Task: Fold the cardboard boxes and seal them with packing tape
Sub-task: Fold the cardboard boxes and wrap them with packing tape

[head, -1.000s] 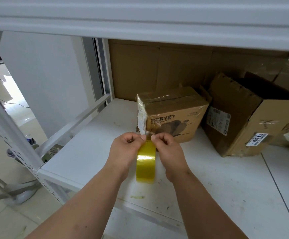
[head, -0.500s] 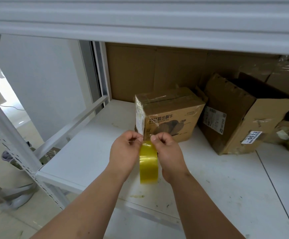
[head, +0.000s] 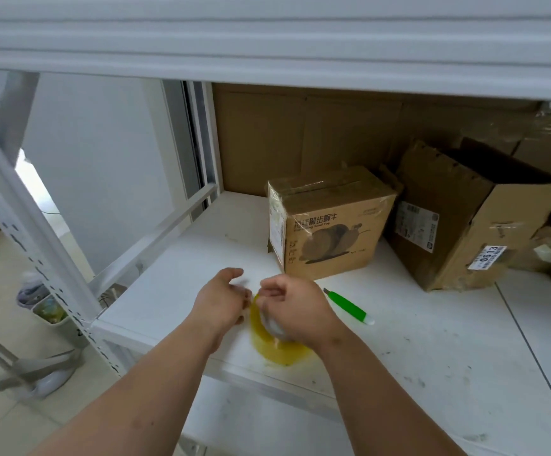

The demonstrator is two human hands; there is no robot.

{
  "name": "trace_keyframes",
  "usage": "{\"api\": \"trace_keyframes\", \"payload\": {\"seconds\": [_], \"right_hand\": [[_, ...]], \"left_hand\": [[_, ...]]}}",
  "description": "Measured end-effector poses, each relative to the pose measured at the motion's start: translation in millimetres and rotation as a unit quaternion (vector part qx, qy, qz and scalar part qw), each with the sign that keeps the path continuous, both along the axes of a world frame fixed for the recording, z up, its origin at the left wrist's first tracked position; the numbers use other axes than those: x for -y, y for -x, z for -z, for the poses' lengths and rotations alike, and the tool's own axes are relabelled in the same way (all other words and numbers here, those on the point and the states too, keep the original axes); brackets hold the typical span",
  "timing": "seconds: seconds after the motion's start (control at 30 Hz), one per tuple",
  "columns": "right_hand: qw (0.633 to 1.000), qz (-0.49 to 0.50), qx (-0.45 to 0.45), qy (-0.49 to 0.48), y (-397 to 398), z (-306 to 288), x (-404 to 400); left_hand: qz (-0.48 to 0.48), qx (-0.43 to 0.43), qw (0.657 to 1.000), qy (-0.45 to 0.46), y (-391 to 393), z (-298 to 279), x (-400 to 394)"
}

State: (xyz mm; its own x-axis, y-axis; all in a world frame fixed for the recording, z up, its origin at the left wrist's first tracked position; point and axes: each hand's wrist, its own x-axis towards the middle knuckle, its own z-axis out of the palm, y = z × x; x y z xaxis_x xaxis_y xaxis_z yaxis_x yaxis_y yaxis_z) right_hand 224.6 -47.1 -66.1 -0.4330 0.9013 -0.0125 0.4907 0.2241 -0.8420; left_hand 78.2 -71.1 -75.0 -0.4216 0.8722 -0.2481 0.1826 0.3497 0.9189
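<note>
Working both hands at the tape roll [head: 279, 352] on the shelf [head: 432, 373], near the taped box [head: 328, 222]. Right hand [head: 295, 311] grips the roll; left hand [head: 223, 301] blurred, grip unclear. Advice: steady roll, peel end slowly.

"0913" on the white label [head: 487, 257] of the open cardboard box [head: 458, 232].

Shelf [head: 432, 357]: white, scuffed, with a second white shelf board across the top at 12 o'clock.
Cutter [head: 348, 305]: green utility knife, lying flat on the shelf at about 3 o'clock of centre.
Upright [head: 30, 232]: white slotted post, at 9 o'clock.
Floor items [head: 42, 304]: small containers beside the post, blurred, at 8 o'clock.
</note>
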Motion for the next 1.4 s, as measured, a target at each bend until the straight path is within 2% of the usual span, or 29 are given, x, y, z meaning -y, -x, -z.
{"api": "trace_keyframes", "payload": {"seconds": [0.03, 0.1, 0.2, 0.27, 0.37, 0.47, 0.6, 0.73, 0.8, 0.87, 0.93, 1.0, 1.17, 1.23, 1.27, 1.4], "right_hand": [[0.999, 0.039, -0.036, -0.006, -3.9, -0.9, -1.0], [0.983, 0.144, -0.075, -0.089, -14.7, -5.6, -5.6], [0.937, 0.284, -0.110, -0.171, -33.9, -17.6, -20.9], [0.918, 0.343, -0.093, -0.173, -46.5, -23.3, -34.1], [0.916, 0.370, -0.095, -0.126, -62.2, -28.2, -48.8], [0.932, 0.343, -0.096, -0.075, -72.2, -28.2, -63.5], [0.947, 0.282, -0.150, -0.024, -72.7, -27.3, -80.3], [0.936, 0.275, -0.218, -0.006, -74.6, -23.9, -91.8], [0.931, 0.295, -0.213, 0.018, -78.9, -22.7, -99.7], [0.934, 0.316, -0.163, 0.036, -82.5, -22.2, -108.6], [0.940, 0.323, -0.100, 0.046, -83.7, -21.2, -114.5], [0.939, 0.332, -0.077, 0.043, -83.1, -18.3, -116.9], [0.932, 0.315, -0.178, 0.022, -74.3, -3.8, -116.2], [0.932, 0.309, -0.188, 0.014, -71.1, -0.6, -115.7], [0.933, 0.306, -0.188, 0.006, -70.2, 0.2, -116.0], [0.938, 0.292, -0.184, -0.011, -64.5, 0.6, -116.9]], "left_hand": [[0.000, -0.068, 0.997, -0.025, -0.7, -3.4, -3.9], [0.006, -0.181, 0.979, -0.093, -4.2, -14.7, -13.7], [0.039, -0.259, 0.946, -0.189, -14.6, -32.9, -30.1], [0.067, -0.314, 0.926, -0.199, -21.7, -41.1, -39.5], [0.097, -0.370, 0.908, -0.173, -27.0, -43.8, -51.1], [0.098, -0.400, 0.893, -0.180, -23.9, -40.2, -57.9], [0.081, -0.395, 0.889, -0.216, -21.2, -39.7, -62.3], [0.060, -0.410, 0.878, -0.241, -19.3, -42.9, -71.1], [0.052, -0.408, 0.876, -0.250, -15.1, -42.3, -74.1], [0.059, -0.392, 0.881, -0.258, -11.4, -40.7, -76.5], [0.074, -0.353, 0.895, -0.263, -6.8, -38.3, -78.1], [0.089, -0.297, 0.915, -0.258, -0.6, -35.7, -78.4], [0.047, -0.170, 0.959, -0.224, 8.4, -24.6, -82.8], [0.034, -0.096, 0.971, -0.218, 10.5, -21.4, -86.6], [0.032, -0.087, 0.972, -0.216, 11.0, -20.4, -87.8], [0.027, -0.167, 0.962, -0.215, 5.4, -21.0, -89.9]]}}
